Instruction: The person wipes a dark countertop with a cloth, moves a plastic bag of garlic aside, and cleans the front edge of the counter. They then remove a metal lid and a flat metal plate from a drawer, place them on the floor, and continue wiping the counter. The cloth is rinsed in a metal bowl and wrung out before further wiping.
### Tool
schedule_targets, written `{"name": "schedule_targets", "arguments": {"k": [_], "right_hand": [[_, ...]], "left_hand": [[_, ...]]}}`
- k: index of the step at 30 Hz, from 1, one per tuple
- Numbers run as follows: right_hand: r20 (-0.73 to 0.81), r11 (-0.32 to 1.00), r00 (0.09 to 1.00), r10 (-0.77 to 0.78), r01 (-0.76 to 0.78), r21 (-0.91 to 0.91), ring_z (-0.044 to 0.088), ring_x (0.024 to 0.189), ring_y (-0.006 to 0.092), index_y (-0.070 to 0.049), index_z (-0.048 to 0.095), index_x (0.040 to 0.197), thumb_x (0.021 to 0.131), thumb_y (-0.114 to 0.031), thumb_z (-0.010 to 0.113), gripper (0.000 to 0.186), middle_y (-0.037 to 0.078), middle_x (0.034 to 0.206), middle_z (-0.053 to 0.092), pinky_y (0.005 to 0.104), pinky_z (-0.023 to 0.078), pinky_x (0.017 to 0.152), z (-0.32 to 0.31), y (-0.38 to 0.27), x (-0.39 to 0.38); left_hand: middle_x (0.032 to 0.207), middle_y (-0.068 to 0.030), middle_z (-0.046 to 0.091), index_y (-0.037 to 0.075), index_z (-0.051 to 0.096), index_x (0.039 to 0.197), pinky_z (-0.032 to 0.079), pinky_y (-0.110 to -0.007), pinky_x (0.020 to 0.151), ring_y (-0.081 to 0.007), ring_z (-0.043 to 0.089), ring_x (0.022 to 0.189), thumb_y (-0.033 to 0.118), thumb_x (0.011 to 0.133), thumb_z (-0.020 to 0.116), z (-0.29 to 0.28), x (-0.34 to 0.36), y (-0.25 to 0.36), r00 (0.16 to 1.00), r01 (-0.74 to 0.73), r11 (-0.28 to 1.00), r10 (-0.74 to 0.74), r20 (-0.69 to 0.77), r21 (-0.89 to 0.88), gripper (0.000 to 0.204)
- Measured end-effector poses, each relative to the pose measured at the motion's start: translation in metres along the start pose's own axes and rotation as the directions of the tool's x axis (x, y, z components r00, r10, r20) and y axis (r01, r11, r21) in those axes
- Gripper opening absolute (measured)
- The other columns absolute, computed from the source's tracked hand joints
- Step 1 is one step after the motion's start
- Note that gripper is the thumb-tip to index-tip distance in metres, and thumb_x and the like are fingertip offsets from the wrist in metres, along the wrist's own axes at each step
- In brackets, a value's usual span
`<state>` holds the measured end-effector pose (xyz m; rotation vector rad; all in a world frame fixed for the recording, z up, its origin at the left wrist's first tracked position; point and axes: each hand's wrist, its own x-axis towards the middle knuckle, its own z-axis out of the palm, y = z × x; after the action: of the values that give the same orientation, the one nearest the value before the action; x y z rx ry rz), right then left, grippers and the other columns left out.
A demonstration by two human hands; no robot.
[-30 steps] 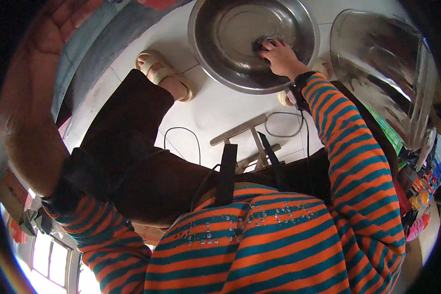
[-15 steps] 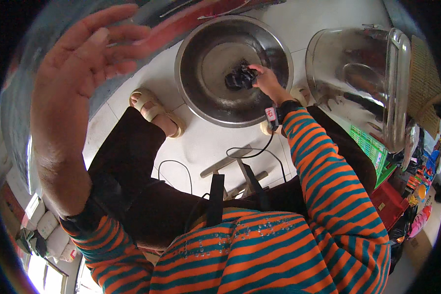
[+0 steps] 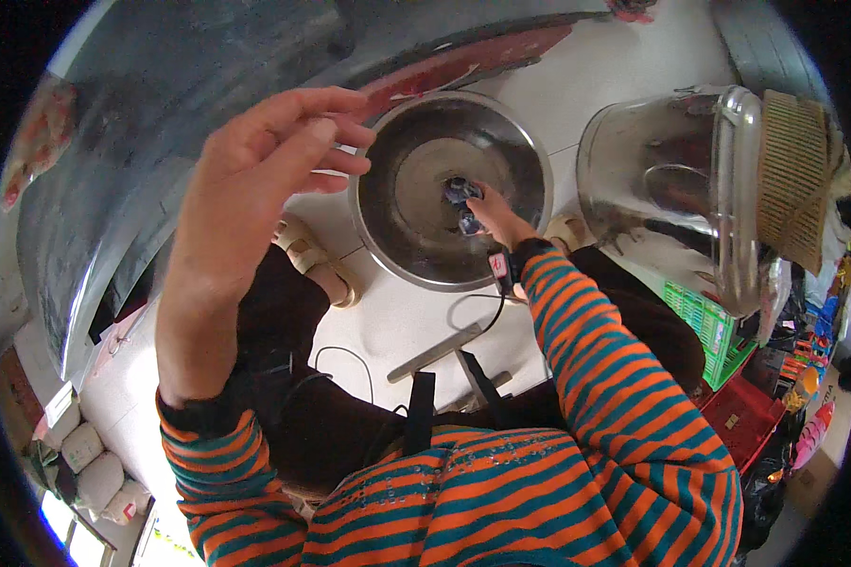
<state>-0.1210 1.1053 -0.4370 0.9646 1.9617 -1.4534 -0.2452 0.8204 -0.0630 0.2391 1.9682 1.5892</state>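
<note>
The right hand (image 3: 497, 216) pinches a crumpled, dark, wet-looking cloth (image 3: 460, 192) between thumb and fingers, gathering it into a bunch, probably so that it can be managed one-handed. The cloth is inside a wide, round, stainless-steel basin (image 3: 388, 236), right of its centre and near the wrist's side.

The left hand (image 3: 279, 161) is raised on the left, fingers apart and loosely curved, with nothing visible in it. It seems to hang above the basin's left rim in this view; whether it touches anything there cannot be told.

The basin rests on the white tiled floor (image 3: 397, 326), just beyond the seated person's beige sandals, presumably to keep it within easy reach. Farther left rises a large, glossy, grey curved panel (image 3: 255, 57). On the right, a clear plastic tub (image 3: 671, 180) lies tipped on its side, near a green slatted plastic basket (image 3: 700, 321).
</note>
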Motion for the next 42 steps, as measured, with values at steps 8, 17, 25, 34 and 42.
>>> {"name": "schedule_targets", "arguments": {"k": [8,17,25,34,42], "right_hand": [[0.161,0.858,0.980,-0.117,0.019,0.513,0.064,0.087,0.0168,-0.007,0.058,0.133,0.092,-0.014,0.055,0.042,0.005,0.109,0.065,0.0352,0.055,0.075,-0.034,-0.087,-0.115],[-0.116,0.852,0.970,-0.211,0.241,0.465,0.059,0.102,0.0161,-0.007,0.060,0.126,0.101,-0.041,0.053,0.043,0.007,0.112,0.065,0.0315,0.048,0.084,-0.061,-0.171,-0.192],[-0.338,0.853,0.888,-0.312,0.419,0.313,0.064,0.105,0.0336,0.001,0.061,0.124,0.103,-0.042,0.047,0.049,0.022,0.115,0.068,0.0401,0.047,0.094,-0.042,-0.170,-0.179],[-0.341,0.907,0.879,-0.333,0.397,0.138,0.063,0.097,0.0430,0.004,0.063,0.109,0.102,-0.035,0.046,0.043,0.028,0.106,0.067,0.0462,0.047,0.085,-0.041,-0.161,-0.144],[-0.285,0.914,0.910,-0.300,0.360,0.187,0.062,0.098,0.0425,0.003,0.065,0.106,0.103,-0.031,0.044,0.040,0.027,0.105,0.067,0.0460,0.047,0.087,-0.042,-0.161,-0.137]], "left_hand": [[0.133,-0.0133,0.062,0.007,0.057,0.140,0.050,-0.043,0.098,-0.0277,0.059,0.121,0.038,0.101,0.052,0.095,0.048,-0.089,0.977,0.213,0.977,-0.214,0.018,0.030,0.050],[0.134,-0.0236,0.061,0.005,0.051,0.142,0.043,-0.048,0.105,-0.0434,0.057,0.125,0.060,0.099,0.041,0.166,0.072,-0.106,0.951,0.287,0.930,-0.248,-0.184,0.229,0.071],[0.115,-0.0289,0.067,0.002,0.061,0.120,0.046,-0.052,0.097,-0.0477,0.061,0.113,0.059,0.099,0.040,0.197,0.067,-0.097,0.896,0.253,0.937,-0.132,-0.425,0.242,0.064],[0.115,-0.0315,0.066,-0.004,0.064,0.120,0.046,-0.053,0.098,-0.0485,0.061,0.112,0.049,0.104,0.034,0.193,0.080,-0.108,0.934,0.233,0.911,-0.112,-0.340,0.341,0.063],[0.114,-0.0329,0.065,-0.002,0.067,0.116,0.046,-0.053,0.097,-0.0508,0.059,0.112,0.046,0.104,0.034,0.183,0.089,-0.115,0.966,0.189,0.883,-0.088,-0.243,0.430,0.060]]}}
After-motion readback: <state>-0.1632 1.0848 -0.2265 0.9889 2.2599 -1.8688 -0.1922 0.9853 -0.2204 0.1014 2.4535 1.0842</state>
